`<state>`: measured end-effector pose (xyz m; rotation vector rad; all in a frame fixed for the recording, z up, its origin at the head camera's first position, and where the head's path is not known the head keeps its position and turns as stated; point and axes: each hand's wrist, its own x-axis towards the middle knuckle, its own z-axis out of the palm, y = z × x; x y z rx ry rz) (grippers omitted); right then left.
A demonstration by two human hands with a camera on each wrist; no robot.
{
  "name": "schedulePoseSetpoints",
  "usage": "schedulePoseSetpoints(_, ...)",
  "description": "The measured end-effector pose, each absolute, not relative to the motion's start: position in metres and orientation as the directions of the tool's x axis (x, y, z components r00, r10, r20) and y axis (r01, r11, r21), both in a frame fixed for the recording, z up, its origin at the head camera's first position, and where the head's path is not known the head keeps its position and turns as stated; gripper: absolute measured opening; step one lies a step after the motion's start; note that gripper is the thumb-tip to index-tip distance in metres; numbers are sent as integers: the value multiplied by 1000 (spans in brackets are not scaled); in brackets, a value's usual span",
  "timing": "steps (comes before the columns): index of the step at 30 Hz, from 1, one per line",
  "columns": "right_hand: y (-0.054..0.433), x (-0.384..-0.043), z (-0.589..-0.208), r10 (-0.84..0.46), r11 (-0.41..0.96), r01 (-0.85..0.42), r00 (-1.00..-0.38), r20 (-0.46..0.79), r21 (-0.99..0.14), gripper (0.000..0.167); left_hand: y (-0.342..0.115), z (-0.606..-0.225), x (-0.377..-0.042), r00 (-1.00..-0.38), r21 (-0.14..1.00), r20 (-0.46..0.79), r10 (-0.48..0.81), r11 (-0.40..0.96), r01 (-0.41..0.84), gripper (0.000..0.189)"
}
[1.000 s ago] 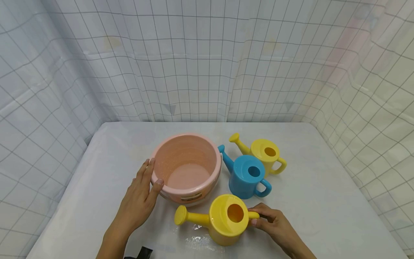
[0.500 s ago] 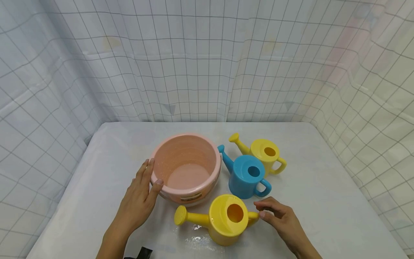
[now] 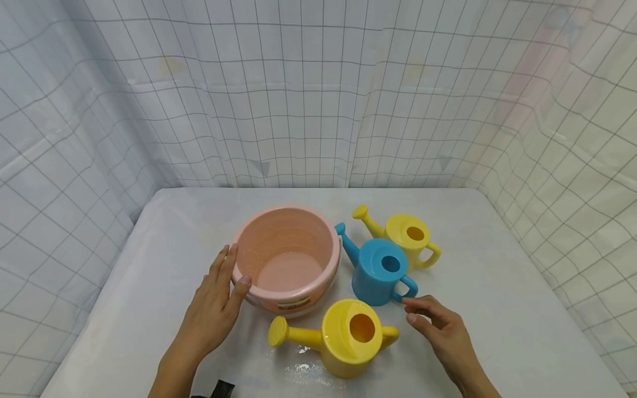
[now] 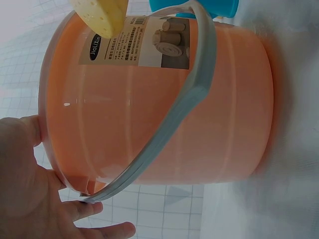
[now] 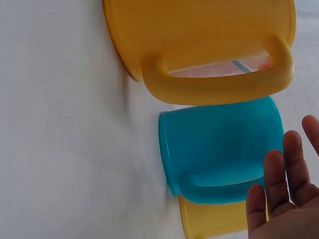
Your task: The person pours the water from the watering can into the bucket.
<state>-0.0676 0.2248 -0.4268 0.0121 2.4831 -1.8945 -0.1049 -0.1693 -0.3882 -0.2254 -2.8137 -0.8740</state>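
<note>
My left hand [image 3: 211, 304] rests against the left rim of a pink bucket [image 3: 293, 235], its fingers straight and the thumb at the edge. The bucket's grey carry handle [image 4: 167, 127] hangs down its side in the left wrist view. Nearest the front stands a yellow watering can [image 3: 343, 362], upright, spout pointing left. My right hand [image 3: 443, 331] hovers right of that can's handle, fingers loosely bent and holding nothing. Just beyond the fingers is the handle of a blue watering can [image 3: 373, 287]. A second yellow watering can [image 3: 395, 224] stands behind the blue one, partly covered by it.
A wet patch [image 3: 306, 369] glistens on the white tabletop [image 3: 497, 287] by the front can. Some black object [image 3: 222, 388] pokes in at the bottom edge. White curtains with a dark grid [image 3: 308, 99] enclose the table at the back and sides.
My right hand has let go of the front yellow watering can's handle and moved right and slightly away from me. The left hand, bucket and cans have stayed in place.
</note>
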Motion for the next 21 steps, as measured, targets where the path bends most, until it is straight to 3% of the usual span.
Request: schedulePoseSetpoints(21,232,-81,-425,205,239,104,-977,-54,-966,35,-170,-388,-103,-972,542,220,81,818,191,63)
